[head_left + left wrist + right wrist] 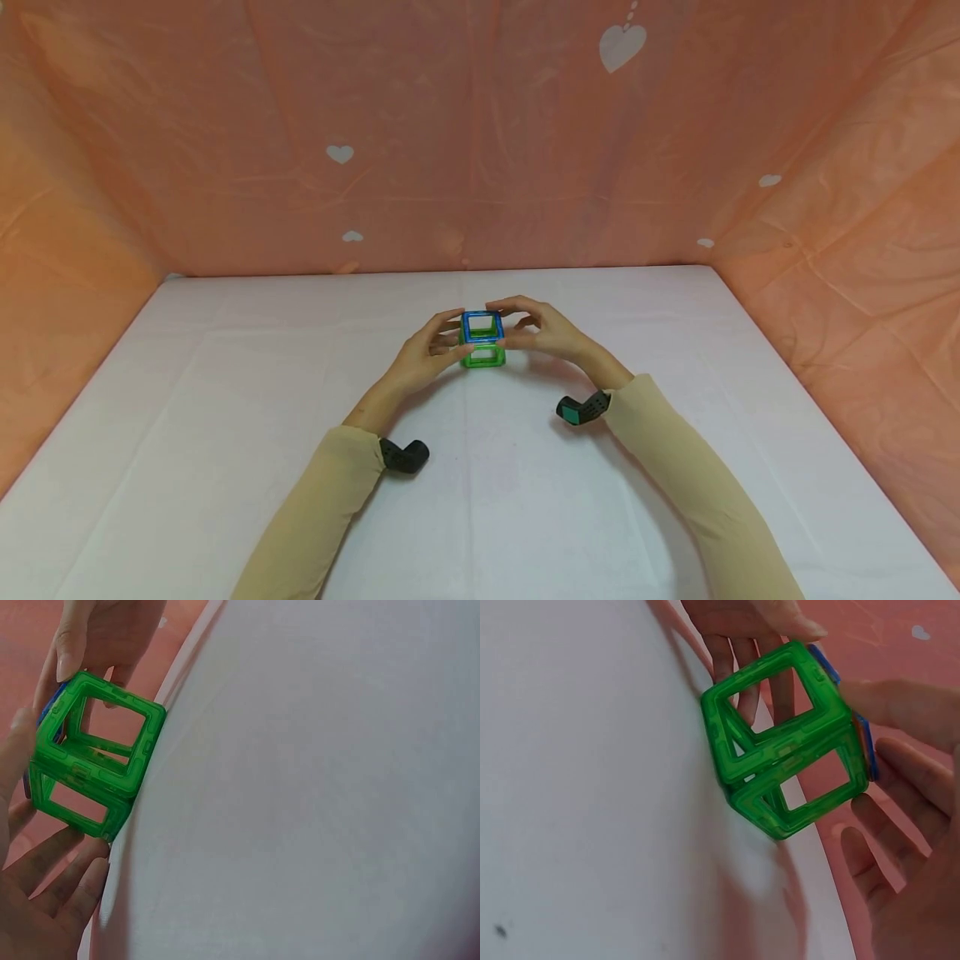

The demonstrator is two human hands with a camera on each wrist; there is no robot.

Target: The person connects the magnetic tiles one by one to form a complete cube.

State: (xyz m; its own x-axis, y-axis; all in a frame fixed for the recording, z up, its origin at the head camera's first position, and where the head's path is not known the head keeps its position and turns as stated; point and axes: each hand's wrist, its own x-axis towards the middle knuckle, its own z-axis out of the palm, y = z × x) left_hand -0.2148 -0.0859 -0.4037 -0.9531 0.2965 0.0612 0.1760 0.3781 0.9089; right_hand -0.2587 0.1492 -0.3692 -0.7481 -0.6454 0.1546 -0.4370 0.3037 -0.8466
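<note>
A small cube of green magnetic tiles (483,362) with open square windows stands on the white table, tilted in both wrist views by the camera angle. On its top lies a blue magnetic tile (482,338), its edge also visible in the right wrist view. My left hand (423,354) pinches the blue tile's left side, thumb at the front corner and a fingertip at the back. From the other side, my right hand (555,333) pinches the tile's right edge, its index finger reaching the back corner. The lower fingers of both hands spread beside the green walls.
The cube stands toward the far part of the white-covered table (225,467). An orange sheet with white hearts (420,108) hangs behind it and at both sides. A black wrist device sits at each beige cuff.
</note>
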